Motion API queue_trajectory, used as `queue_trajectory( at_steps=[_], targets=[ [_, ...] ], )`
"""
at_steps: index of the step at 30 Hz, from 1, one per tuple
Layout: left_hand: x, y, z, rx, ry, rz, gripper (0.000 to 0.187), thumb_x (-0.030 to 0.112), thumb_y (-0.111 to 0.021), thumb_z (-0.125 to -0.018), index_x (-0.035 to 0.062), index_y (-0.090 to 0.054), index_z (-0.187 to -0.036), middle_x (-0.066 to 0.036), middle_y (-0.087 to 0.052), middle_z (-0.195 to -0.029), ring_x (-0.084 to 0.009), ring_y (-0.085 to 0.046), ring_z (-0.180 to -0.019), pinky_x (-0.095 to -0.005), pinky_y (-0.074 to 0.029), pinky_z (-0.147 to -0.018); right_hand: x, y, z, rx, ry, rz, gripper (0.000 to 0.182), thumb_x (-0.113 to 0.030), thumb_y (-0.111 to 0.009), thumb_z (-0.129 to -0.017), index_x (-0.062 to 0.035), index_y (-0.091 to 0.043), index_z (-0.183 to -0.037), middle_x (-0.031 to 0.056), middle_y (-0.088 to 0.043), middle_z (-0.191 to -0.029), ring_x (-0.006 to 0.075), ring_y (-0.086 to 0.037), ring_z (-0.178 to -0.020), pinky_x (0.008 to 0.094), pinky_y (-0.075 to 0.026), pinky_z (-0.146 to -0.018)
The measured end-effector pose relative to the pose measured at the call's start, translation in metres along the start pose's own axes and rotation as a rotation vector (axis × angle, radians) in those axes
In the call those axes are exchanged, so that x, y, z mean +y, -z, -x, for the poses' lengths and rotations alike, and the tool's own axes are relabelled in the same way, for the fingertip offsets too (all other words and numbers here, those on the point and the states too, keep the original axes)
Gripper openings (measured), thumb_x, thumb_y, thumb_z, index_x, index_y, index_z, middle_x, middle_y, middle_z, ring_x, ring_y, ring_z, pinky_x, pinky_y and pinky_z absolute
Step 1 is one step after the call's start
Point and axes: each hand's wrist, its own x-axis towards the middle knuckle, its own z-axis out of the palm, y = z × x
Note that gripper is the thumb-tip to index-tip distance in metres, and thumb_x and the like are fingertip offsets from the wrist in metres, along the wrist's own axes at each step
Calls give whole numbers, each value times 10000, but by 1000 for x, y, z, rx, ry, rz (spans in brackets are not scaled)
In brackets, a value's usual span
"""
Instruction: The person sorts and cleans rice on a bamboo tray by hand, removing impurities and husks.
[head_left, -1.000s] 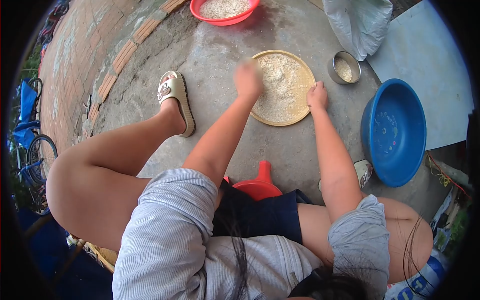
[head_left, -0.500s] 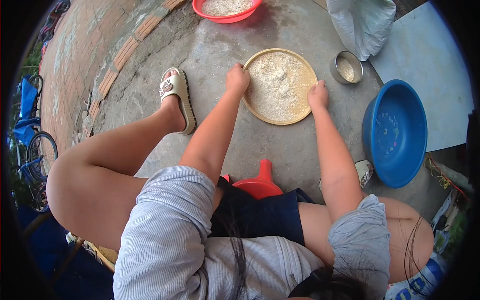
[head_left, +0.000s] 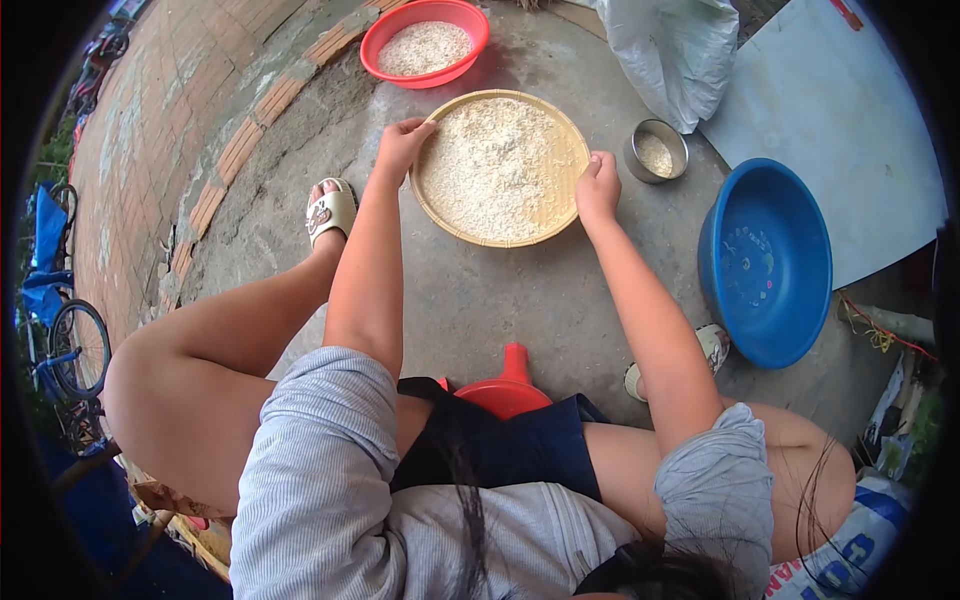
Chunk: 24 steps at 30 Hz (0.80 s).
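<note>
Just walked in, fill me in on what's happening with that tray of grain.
A person seated low over a concrete floor grips a round woven tray of pale grain by its rim: left hand on the left edge, right hand on the right edge. Beyond it sits a red basin holding more grain. A small metal bowl and an empty blue basin stand to the right, with a white sack behind them.
</note>
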Motion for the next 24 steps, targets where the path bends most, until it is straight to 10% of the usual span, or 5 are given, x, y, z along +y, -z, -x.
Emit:
queue_trajectory(
  at_steps=[7,12,15,18,24],
  targets=[
    [30,-74,-2,124,-208,-152,305,271,-625,-804,11,-679,-953,-144,-674,-789,-215,-638,-724,-331,-481,-696,12,71,-74,-19,55,17,249,-275,-509,-921,-32,-468,-882,167,-579,-731,325,-601,-704,416,-452,-659],
    [91,-106,-1,22,-287,-165,292,274,-620,-826,-9,-629,-899,-151,-653,-755,-232,-623,-687,-356,-477,-664,-19,143,-122,-123,117,336,377,-345,-474,-925,28,-498,-972,248,-602,-860,417,-587,-774,468,-445,-700],
    [160,-57,-26,-99,-394,-495,350,326,-603,-841,-16,-626,-912,-135,-638,-725,-225,-614,-657,-354,-481,-639,-109,165,-115,-112,277,422,376,-313,-466,-930,52,-489,-1016,233,-601,-841,382,-593,-651,453,-468,-611],
    [255,-34,5,-234,-282,-609,421,381,-543,-879,-31,-620,-921,-108,-624,-708,-208,-605,-608,-344,-481,-578,-193,206,-120,-488,-132,128,297,-255,-430,-945,21,-469,-1050,124,-556,-738,185,-495,-437,337,-363,-356],
    [341,-6,94,-246,-141,-433,406,335,-502,-932,-40,-572,-1071,-91,-611,-786,-154,-584,-615,-306,-476,-537,-255,289,-96,-483,-18,205,266,-267,-390,-973,-36,-449,-1092,84,-572,-762,151,-541,-478,308,-402,-379]
  ],
)
